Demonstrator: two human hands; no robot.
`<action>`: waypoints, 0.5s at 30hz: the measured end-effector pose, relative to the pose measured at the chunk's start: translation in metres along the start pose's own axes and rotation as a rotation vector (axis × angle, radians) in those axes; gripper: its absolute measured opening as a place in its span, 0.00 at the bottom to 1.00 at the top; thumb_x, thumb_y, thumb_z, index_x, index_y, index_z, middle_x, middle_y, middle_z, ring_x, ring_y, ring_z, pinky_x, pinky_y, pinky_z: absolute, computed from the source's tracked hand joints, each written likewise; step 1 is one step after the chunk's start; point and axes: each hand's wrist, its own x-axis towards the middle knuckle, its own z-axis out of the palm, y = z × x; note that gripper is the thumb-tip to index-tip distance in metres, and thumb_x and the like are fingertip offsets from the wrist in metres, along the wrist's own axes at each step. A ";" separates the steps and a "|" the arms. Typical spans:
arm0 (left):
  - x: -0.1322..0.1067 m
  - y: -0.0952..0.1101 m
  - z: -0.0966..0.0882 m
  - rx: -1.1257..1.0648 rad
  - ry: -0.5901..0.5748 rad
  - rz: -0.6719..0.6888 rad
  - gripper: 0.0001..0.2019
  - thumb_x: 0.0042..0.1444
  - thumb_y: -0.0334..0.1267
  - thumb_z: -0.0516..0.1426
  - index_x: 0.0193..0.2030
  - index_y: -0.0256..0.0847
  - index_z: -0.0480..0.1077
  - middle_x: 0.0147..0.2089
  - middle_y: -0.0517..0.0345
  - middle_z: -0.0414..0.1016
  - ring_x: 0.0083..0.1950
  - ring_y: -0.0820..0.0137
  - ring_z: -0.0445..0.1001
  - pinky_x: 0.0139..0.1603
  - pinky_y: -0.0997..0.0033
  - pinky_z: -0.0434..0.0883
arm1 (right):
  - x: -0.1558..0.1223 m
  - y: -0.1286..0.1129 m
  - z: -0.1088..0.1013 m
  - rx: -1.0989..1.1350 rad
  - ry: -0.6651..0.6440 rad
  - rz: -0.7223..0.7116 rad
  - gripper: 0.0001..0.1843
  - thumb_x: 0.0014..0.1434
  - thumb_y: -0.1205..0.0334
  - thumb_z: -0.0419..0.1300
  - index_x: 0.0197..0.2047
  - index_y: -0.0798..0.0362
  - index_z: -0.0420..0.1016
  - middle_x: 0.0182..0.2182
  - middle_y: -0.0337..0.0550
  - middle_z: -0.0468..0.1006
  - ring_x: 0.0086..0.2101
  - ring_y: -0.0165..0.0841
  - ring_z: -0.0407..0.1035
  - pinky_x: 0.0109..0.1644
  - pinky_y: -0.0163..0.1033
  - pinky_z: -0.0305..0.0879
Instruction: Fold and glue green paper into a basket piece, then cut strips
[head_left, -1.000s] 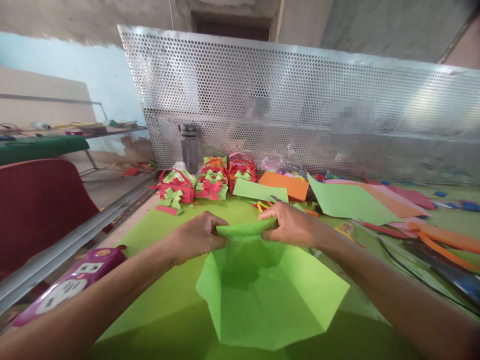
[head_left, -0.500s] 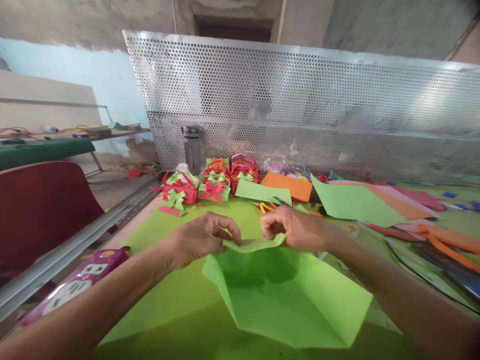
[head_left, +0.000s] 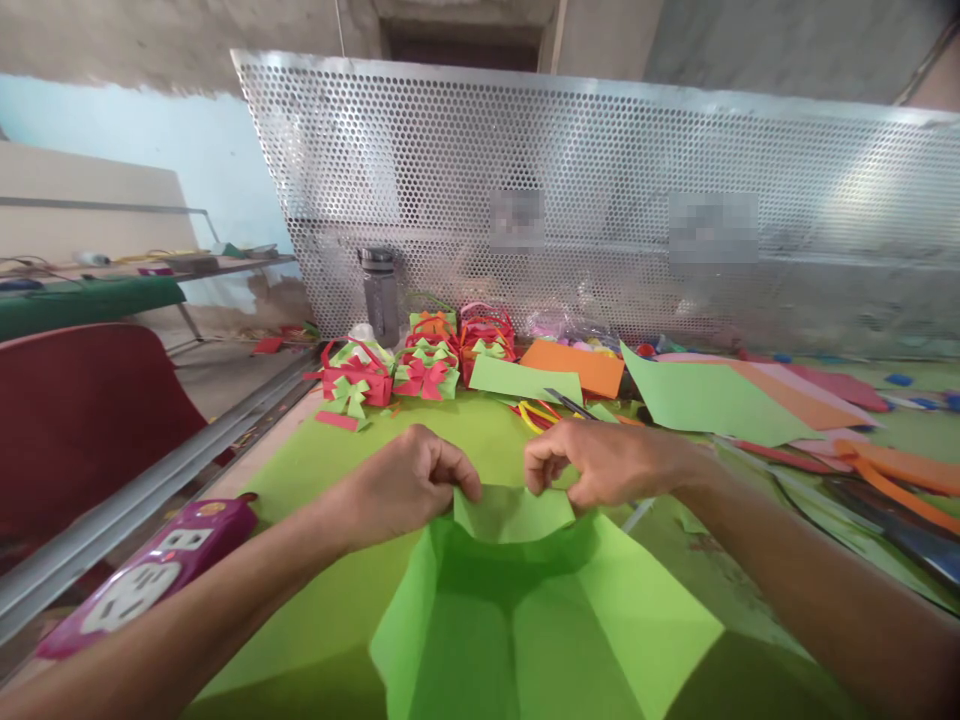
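Observation:
A large sheet of green paper [head_left: 555, 630], creased into a box-like shape, lies open toward me at the front of the table. Along its far edge a flap [head_left: 514, 512] is bent over. My left hand [head_left: 420, 480] pinches the flap's left end between thumb and fingers. At the right end, my right hand [head_left: 577, 462] grips the same flap with curled fingers. Just beyond the right hand lie scissors [head_left: 568, 404], partly hidden, and yellow handles or strips [head_left: 534, 416].
Small red and green paper baskets with bows [head_left: 427, 375] stand at the back beside a grey bottle [head_left: 379, 300]. Coloured sheets [head_left: 720, 400] lie to the right. A purple power strip [head_left: 157, 570] sits at the left edge. A perforated metal panel [head_left: 585, 170] rises behind.
The flap has been folded further over toward me and shows more of its face. The green paper has tilted and shifted nearer, and both hands keep their grip.

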 end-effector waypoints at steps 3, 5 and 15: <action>-0.001 0.003 0.003 0.015 0.001 -0.001 0.18 0.36 0.25 0.46 0.28 0.36 0.76 0.16 0.66 0.64 0.15 0.81 0.51 0.15 0.80 0.48 | 0.000 -0.002 -0.002 0.010 -0.081 0.014 0.20 0.42 0.65 0.65 0.41 0.55 0.74 0.40 0.43 0.77 0.40 0.35 0.70 0.39 0.34 0.63; -0.002 0.004 0.005 0.028 0.006 0.001 0.19 0.36 0.25 0.46 0.29 0.37 0.77 0.16 0.66 0.65 0.15 0.81 0.52 0.14 0.81 0.49 | 0.000 -0.003 -0.001 0.016 -0.104 0.015 0.22 0.42 0.57 0.66 0.43 0.55 0.75 0.41 0.43 0.77 0.41 0.35 0.70 0.41 0.35 0.63; -0.005 0.002 0.008 0.104 0.060 0.041 0.20 0.39 0.24 0.46 0.31 0.37 0.77 0.18 0.64 0.69 0.15 0.81 0.55 0.14 0.83 0.52 | 0.005 0.005 0.004 0.157 -0.084 -0.044 0.21 0.50 0.44 0.59 0.36 0.55 0.77 0.30 0.41 0.78 0.31 0.32 0.69 0.33 0.33 0.61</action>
